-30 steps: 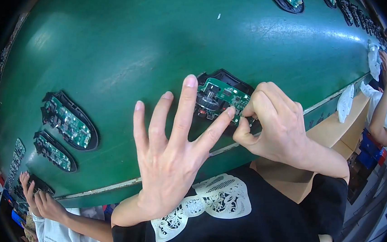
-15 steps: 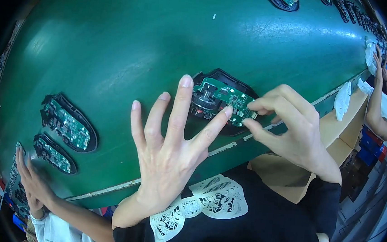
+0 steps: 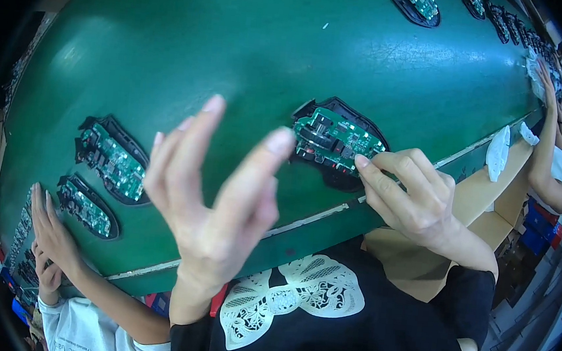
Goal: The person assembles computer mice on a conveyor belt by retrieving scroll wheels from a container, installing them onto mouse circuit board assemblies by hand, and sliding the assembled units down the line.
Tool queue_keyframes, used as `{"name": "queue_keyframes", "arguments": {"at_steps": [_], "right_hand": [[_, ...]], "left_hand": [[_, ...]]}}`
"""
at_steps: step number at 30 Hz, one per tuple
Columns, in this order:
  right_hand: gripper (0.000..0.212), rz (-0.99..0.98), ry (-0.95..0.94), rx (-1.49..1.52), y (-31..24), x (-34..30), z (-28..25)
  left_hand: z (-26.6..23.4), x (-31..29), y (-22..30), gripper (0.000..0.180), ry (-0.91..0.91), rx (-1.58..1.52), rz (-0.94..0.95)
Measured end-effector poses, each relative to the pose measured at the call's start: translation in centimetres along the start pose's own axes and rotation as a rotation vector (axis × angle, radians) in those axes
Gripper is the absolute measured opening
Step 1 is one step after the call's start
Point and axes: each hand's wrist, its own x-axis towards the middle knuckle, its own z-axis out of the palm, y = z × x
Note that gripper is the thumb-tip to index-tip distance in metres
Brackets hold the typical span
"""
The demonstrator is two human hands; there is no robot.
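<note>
A green circuit board (image 3: 353,141) with a dark scroll wheel lies in a black computer mouse base (image 3: 339,107) near the table's front edge. The board sits at a slant over the base, and some of the black shell shows along its far side. My right hand (image 3: 415,196) is closed in a pinch at the board's right end, a fingertip resting on its surface. To the left, my left hand (image 3: 216,200) is raised above the table with thumb and fingers apart, holding nothing. It looks slightly blurred and partly covers another mouse base with a board (image 3: 117,162).
A smaller-looking mouse base with a board (image 3: 86,208) lies at left, near a co-worker's hands (image 3: 55,237). More mouse bases (image 3: 418,3) line the far right of the green table (image 3: 238,47). A cardboard box (image 3: 413,258) stands below the front edge. Another co-worker's arm (image 3: 548,140) is at right.
My left hand has come off the circuit board, moving left and upward. My right hand has shifted slightly and still pinches the board's right end. The whole view has shifted a little.
</note>
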Motion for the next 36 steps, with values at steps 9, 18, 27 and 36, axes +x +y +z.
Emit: {"name": "queue_keyframes", "arguments": {"at_steps": [9, 18, 27, 36], "right_hand": [[0.043, 0.017, -0.111, 0.017, -0.2, 0.6, -2.4], [0.044, -0.049, -0.068, -0.060, 2.2, 2.8, -0.5], [0.043, -0.104, 0.007, -0.209, 6.1, 11.1, -0.5], [0.041, -0.148, 0.297, -0.122, 6.9, 25.2, -1.8]], "left_hand": [[-1.6, -0.3, -1.6, 0.046, 0.139, 0.006, -0.090], [-4.0, -1.9, -1.2, 0.045, 0.258, -0.076, -0.168], [-10.3, -7.1, 0.3, 0.016, 0.518, -0.716, -0.062], [-12.4, -6.6, 0.9, 0.035, 0.626, -1.155, 0.102]]}}
